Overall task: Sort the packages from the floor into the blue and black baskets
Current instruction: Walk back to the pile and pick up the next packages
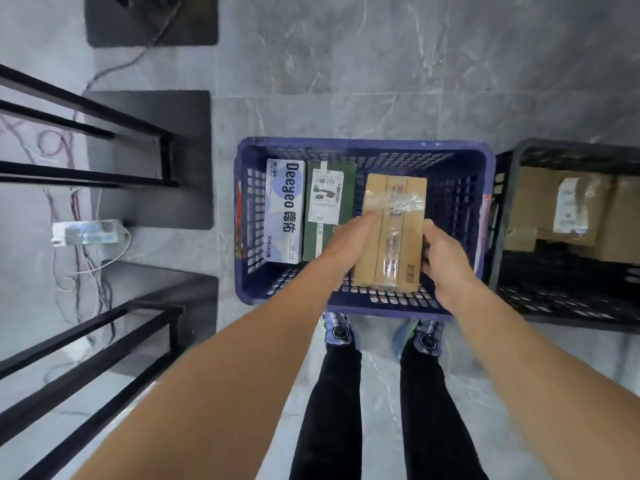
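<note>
Both hands held a taped cardboard box (391, 233) between them over the right half of the blue basket (363, 144), the left hand (348, 239) pressing straight fingers flat against its left side and the right hand (446, 261) curling its fingers round its right edge. Inside the blue basket, by its left wall, a white box (285, 209) and a green box (329, 237) lay side by side. Just right of the blue basket stood the black basket (507, 216) with brown packages (540, 206) inside.
</note>
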Motion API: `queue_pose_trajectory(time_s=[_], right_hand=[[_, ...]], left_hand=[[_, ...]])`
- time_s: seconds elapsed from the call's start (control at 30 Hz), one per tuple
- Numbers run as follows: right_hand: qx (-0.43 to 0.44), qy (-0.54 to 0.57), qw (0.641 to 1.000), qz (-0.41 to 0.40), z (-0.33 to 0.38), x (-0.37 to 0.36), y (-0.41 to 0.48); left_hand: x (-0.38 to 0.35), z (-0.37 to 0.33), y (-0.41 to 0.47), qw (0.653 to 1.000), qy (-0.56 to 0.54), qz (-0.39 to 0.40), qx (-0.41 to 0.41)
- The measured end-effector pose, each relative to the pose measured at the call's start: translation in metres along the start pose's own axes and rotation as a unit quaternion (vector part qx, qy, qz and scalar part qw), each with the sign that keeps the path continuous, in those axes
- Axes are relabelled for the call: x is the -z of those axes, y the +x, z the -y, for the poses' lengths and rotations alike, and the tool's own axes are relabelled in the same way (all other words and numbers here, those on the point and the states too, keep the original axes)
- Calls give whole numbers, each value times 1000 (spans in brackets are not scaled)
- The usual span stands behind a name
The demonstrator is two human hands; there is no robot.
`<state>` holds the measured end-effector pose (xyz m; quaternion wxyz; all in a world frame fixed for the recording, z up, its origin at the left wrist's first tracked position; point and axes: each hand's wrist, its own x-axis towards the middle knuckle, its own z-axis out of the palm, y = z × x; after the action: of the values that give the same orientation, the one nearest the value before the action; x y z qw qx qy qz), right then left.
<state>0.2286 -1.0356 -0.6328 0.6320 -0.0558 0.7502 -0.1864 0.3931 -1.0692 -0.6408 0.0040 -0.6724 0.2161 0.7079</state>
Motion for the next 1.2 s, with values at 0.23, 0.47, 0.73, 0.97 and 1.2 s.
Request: queue_pose_trajectory(time_s=[0.23, 0.47, 0.73, 0.97, 1.2], right_hand=[[0, -21, 999, 33, -10, -8, 90], [15, -32, 999, 38, -24, -15, 146], [24, 42, 998, 47, -44, -34, 173], [40, 54, 997, 45, -44, -37, 181], [47, -32, 997, 55, -49, -42, 173]], left_hand=[[-8, -11, 72, 999, 42, -25, -4], [-18, 6, 114, 994, 100, -33, -29], [-25, 35, 130, 982, 151, -59, -94], [-30, 49, 132, 979, 162, -42, -113], [-27, 46, 130, 974, 200, -20, -102]])
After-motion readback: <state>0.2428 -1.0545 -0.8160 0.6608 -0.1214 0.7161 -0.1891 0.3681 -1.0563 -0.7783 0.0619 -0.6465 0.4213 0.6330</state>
